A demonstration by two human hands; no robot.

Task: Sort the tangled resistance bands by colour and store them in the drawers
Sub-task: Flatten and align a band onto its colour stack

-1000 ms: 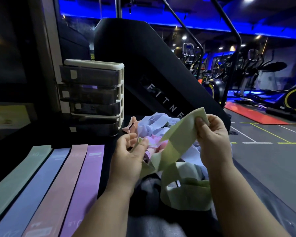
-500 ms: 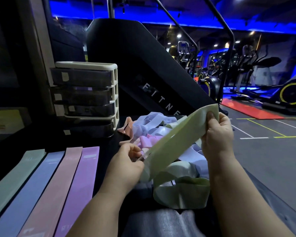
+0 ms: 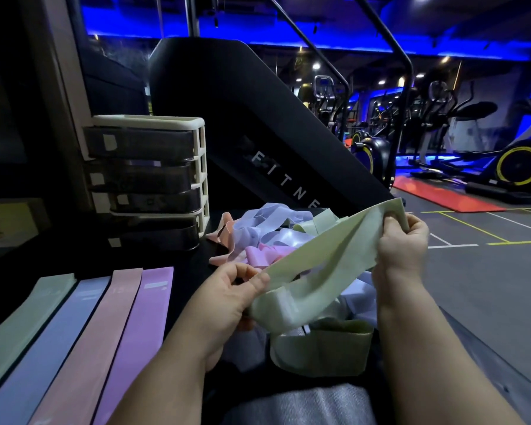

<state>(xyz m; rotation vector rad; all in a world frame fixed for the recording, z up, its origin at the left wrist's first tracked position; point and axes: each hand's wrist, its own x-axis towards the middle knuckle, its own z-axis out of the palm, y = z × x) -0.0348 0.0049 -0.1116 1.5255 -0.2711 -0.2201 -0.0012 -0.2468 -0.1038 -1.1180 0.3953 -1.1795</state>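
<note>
I had the pale green resistance band (image 3: pixel 325 259) stretched slantwise between my hands, lifted above the tangled pile (image 3: pixel 267 237) of lilac, pink and peach bands on the dark tabletop. My left hand (image 3: pixel 227 299) pinched its lower, folded end between thumb and curled fingers. My right hand (image 3: pixel 402 243) gripped the upper end, fingers wrapped over the edge. The band had a twist along its middle, and I could not tell whether its lower fold was caught in the second green loop (image 3: pixel 322 351) lying just beneath.

To do this well, I judged I should ease off the stretch and not pull harder, since tension would tighten any snag. Rolling one end over would take out the twist, and then I could check the loop hung clear of the heap before carrying it off.

Four bands lay flat side by side at my left. The green strip (image 3: pixel 22 326) at the far edge marked where this one belonged. The drawer unit (image 3: pixel 154 179) stood behind them, all four drawers looking pushed in, so one would need opening first.
</note>
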